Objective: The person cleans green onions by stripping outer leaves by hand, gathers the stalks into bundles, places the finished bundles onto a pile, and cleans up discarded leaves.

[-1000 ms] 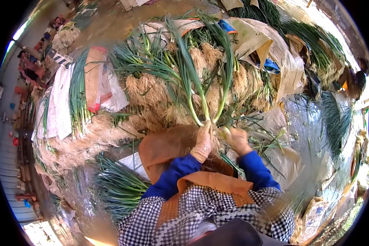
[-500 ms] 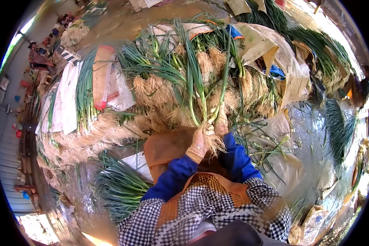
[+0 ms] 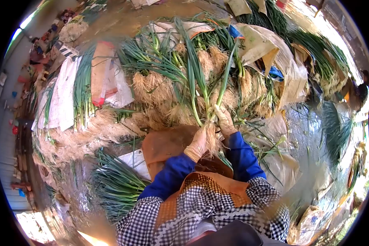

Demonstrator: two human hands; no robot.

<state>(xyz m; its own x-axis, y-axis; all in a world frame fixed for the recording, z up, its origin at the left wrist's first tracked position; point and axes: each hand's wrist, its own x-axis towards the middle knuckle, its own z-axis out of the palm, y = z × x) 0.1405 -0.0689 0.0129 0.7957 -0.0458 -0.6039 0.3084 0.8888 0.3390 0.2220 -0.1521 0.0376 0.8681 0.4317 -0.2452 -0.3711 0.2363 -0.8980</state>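
A few long green onions (image 3: pixel 205 98) stand upright in front of me, leaves pointing away and roots (image 3: pixel 211 137) hanging toward my lap. My left hand (image 3: pixel 198 143), in a pale glove, is closed around their white lower ends beside the roots. My right hand (image 3: pixel 224 120), gloved too, pinches the stalks a little higher on the right side. Its fingertips partly cover the stems. Just beyond both hands lies a heap of green onions with bushy tan roots (image 3: pixel 153 88).
A brown apron (image 3: pixel 168 145) covers my lap. Trimmed green onions (image 3: pixel 118 186) lie at my left on the wet floor. Sacking (image 3: pixel 293 69) drapes the heap's right side. White cloths (image 3: pixel 63 96) cover bundles at left. Other people (image 3: pixel 38 51) sit far left.
My right hand has shifted up and slightly right, with its fingers now showing on the stalks. The left hand has dropped slightly, and the right-hand stalk leans further right.
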